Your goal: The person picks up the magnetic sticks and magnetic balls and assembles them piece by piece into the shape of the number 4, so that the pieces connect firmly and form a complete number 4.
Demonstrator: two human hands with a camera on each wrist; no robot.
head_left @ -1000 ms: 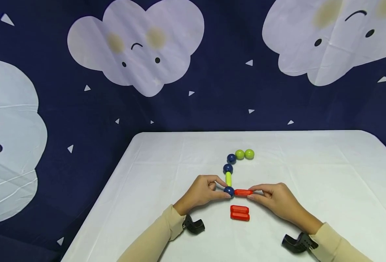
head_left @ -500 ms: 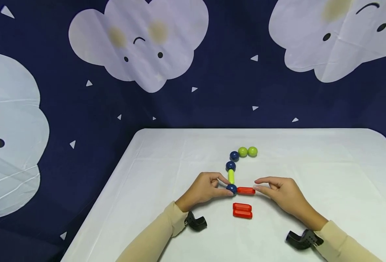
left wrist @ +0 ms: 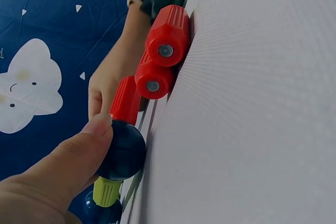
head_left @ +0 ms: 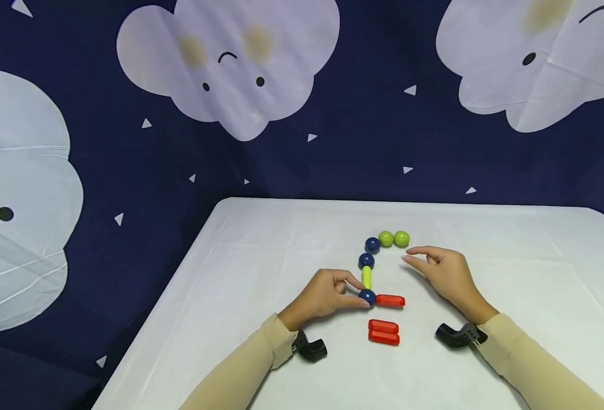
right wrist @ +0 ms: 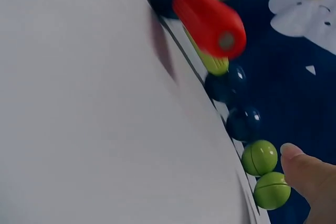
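My left hand [head_left: 327, 295] pinches a dark blue ball [left wrist: 125, 150] between thumb and forefinger. From that ball a red ribbed rod [head_left: 390, 300] sticks out to the right, a round grey disc in its free end. A yellow-green rod [head_left: 366, 277] runs back from it to another blue ball [head_left: 366, 261]. Beyond follow one more blue ball [head_left: 372, 245] and two green balls [head_left: 401, 238], touching in a row. My right hand [head_left: 445, 273] holds nothing; its thumb and forefinger stand apart, just right of the green balls.
Two red rods [head_left: 383, 332] lie side by side in front of the chain, with grey discs in their ends in the left wrist view. A white cloth covers the table [head_left: 220, 341]. Behind it hangs a dark blue backdrop [head_left: 353, 171] with clouds.
My right hand has let go of the red rod and moved back toward the green balls. The red rod stays against the blue ball, which my left hand still holds. The head view has shifted slightly.
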